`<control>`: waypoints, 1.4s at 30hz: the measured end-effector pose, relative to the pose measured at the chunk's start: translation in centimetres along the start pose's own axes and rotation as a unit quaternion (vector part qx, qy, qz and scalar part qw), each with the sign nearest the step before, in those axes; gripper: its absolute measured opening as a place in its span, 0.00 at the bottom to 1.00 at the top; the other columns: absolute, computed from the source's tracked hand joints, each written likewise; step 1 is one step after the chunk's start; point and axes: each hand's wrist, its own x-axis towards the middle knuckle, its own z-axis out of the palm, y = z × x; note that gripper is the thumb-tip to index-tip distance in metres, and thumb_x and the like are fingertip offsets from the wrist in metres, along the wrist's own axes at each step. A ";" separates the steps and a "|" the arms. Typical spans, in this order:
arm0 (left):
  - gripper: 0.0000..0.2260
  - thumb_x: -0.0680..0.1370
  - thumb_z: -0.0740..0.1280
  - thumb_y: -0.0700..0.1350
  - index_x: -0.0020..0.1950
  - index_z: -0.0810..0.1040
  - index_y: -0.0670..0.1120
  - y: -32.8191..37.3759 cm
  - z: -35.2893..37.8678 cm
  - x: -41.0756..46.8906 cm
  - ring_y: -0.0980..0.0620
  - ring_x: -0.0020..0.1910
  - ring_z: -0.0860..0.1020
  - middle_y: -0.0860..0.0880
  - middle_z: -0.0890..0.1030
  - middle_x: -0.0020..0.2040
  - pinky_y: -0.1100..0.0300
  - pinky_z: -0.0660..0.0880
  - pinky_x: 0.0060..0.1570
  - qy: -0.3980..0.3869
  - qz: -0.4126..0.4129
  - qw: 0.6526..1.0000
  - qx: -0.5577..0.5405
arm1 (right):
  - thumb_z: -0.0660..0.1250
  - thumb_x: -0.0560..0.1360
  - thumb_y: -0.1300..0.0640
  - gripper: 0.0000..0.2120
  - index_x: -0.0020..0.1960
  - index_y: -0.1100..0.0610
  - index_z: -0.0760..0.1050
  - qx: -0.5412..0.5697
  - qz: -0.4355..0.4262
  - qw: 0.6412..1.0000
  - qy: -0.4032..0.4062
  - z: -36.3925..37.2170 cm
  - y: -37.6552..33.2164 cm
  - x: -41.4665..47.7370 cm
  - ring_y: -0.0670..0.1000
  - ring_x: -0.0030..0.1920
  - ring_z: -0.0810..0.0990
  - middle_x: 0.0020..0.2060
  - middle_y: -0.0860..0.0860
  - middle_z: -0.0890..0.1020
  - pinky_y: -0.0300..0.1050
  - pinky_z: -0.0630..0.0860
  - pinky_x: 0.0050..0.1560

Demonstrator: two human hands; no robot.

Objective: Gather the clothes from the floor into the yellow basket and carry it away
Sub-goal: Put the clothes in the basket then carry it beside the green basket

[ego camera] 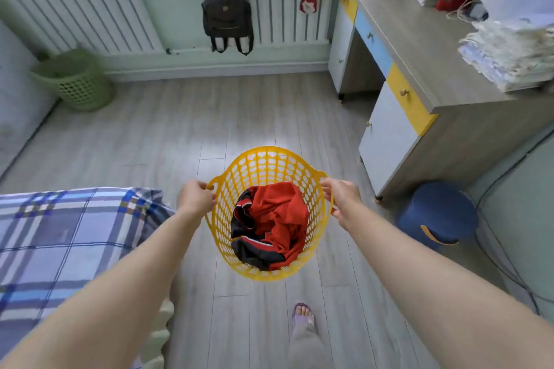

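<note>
Yellow basket (266, 159): held up off the floor in the middle near ground, tilted with its mouth toward the camera, between the bed on the left and the desk on the right
Clothes (275, 219): a red garment and a dark one with red and white trim, bunched at the bottom of the basket; no other clothes show on the floor (150, 135)
Left hand (196, 196): its fingers are clenched around the left handle at the rim
Right hand (341, 193): its fingers are curled over the right handle, thumb below the rim
Stage: gathering looks finished, carrying is what remains
Handling: the perforated plastic is likely light and somewhat springy, so the wall may flex; the load is soft and probably light, and could slide toward the low side when tilted
Where to hold: the two moulded handles on opposite sides, level with each other
Surroundings: bed (60, 234) near left, desk (419, 48) right, blue stool (440, 213) near right, green basket (81, 84) far left
</note>
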 end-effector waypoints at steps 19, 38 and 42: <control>0.08 0.71 0.62 0.37 0.35 0.79 0.44 14.9 -14.0 23.3 0.39 0.47 0.82 0.40 0.84 0.39 0.46 0.80 0.54 0.195 -0.045 0.975 -0.098 | 0.61 0.68 0.65 0.08 0.30 0.58 0.68 -0.145 -0.067 0.985 -0.065 28.4 -22.0 16.3 0.53 0.36 0.70 0.33 0.54 0.72 0.43 0.64 0.36; 0.07 0.70 0.64 0.39 0.42 0.82 0.42 25.4 -28.0 53.6 0.37 0.48 0.82 0.38 0.84 0.45 0.48 0.79 0.50 0.212 -0.118 0.970 -0.030 | 0.62 0.67 0.66 0.10 0.28 0.58 0.69 -0.171 -0.073 0.975 -0.122 58.9 -40.5 32.9 0.53 0.30 0.66 0.28 0.54 0.70 0.44 0.65 0.34; 0.10 0.70 0.60 0.37 0.43 0.81 0.39 27.4 -30.0 59.0 0.40 0.39 0.80 0.36 0.84 0.45 0.52 0.78 0.43 0.236 -0.152 0.959 -0.050 | 0.61 0.67 0.67 0.08 0.31 0.58 0.71 -0.187 -0.068 0.966 -0.167 65.3 -44.6 37.4 0.53 0.34 0.66 0.31 0.54 0.69 0.47 0.65 0.38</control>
